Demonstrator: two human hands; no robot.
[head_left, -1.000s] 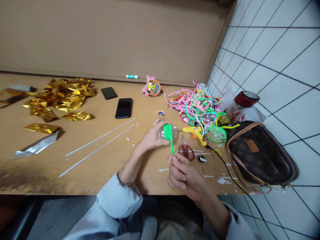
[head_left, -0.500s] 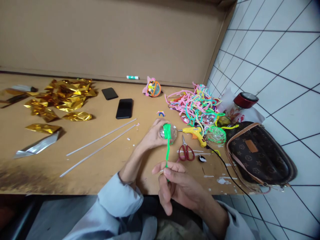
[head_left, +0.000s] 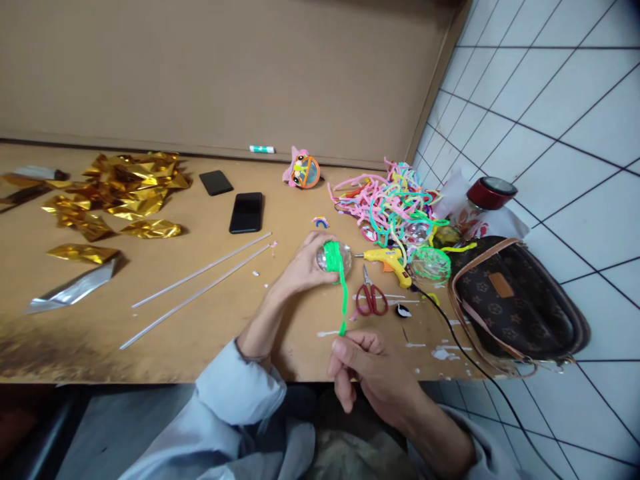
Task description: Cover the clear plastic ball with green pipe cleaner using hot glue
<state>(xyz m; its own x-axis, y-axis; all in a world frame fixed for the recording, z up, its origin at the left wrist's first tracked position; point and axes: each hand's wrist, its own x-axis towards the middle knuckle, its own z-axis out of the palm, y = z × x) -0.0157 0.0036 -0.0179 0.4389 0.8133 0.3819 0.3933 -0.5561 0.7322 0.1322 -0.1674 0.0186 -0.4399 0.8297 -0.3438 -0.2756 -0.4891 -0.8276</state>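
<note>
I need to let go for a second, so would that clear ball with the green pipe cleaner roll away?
Probably yes: the clear ball looks round and smooth, steadied only by the left hand. The green pipe cleaner, running to the right hand, bends softly, so it likely would not brace it.

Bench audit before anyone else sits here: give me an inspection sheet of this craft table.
Surface: tan wooden table, worn front edge, white glue drips at right.
Job's things: clear plastic ball partly wrapped in fuzzy green pipe cleaner.
Clutter: yellow glue gun, red-handled scissors, tangled coloured pipe-cleaner pile, crumpled gold foil, two black phones, two clear rods, brown patterned handbag.
Hands: left hand grips the ball; right hand pinches the pipe cleaner's free end.
Cables: black cord leaves the glue gun, drops past the front edge.
Surroundings: brown board behind, white tiles at right.
</note>
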